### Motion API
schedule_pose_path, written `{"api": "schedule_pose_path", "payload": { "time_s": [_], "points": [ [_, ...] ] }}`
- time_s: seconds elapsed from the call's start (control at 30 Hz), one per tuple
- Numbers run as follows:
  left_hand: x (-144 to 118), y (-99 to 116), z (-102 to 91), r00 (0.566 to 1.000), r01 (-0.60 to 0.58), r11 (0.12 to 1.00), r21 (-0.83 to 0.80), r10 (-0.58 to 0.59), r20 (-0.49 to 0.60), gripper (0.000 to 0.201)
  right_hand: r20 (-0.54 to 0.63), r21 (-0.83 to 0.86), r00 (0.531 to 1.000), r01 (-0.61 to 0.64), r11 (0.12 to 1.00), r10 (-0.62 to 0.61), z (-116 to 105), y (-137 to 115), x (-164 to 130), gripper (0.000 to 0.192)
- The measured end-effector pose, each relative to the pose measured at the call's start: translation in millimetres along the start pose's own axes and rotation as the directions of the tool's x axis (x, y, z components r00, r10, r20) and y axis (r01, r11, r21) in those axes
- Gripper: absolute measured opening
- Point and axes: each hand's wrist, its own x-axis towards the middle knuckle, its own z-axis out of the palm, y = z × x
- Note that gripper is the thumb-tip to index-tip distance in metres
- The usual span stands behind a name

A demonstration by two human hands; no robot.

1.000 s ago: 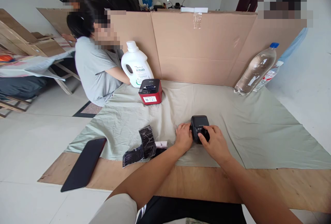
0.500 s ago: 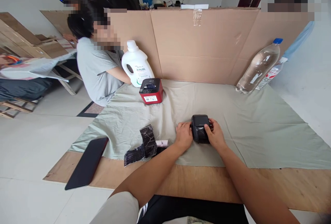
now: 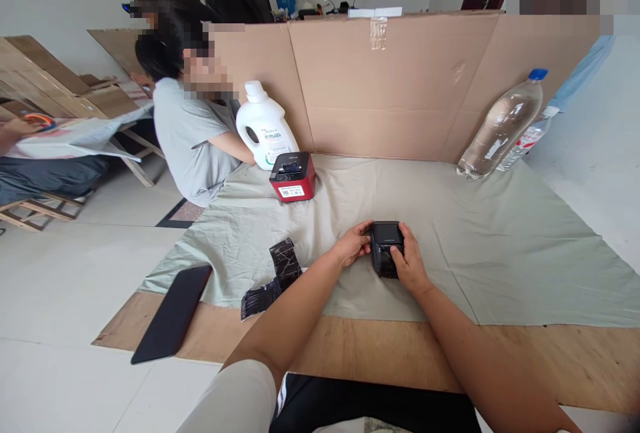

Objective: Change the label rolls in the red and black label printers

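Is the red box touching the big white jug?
Cannot tell. In the head view the red box sits right in front of the white jug and overlaps its base, so any gap between them is hidden.

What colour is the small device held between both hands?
Black, seen in the head view: the small device sits between the left hand and right hand.
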Motion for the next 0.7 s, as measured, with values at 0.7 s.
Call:
{"api": "schedule_pose_path", "payload": {
  "time_s": [0.7],
  "points": [
    [-3,3,6.0,0.998,0.048,0.996,0.079,-0.044,-0.053,0.085,-0.052,0.425,0.963,-0.216,0.879,0.263,7,16,5,0.053]
  ]
}}
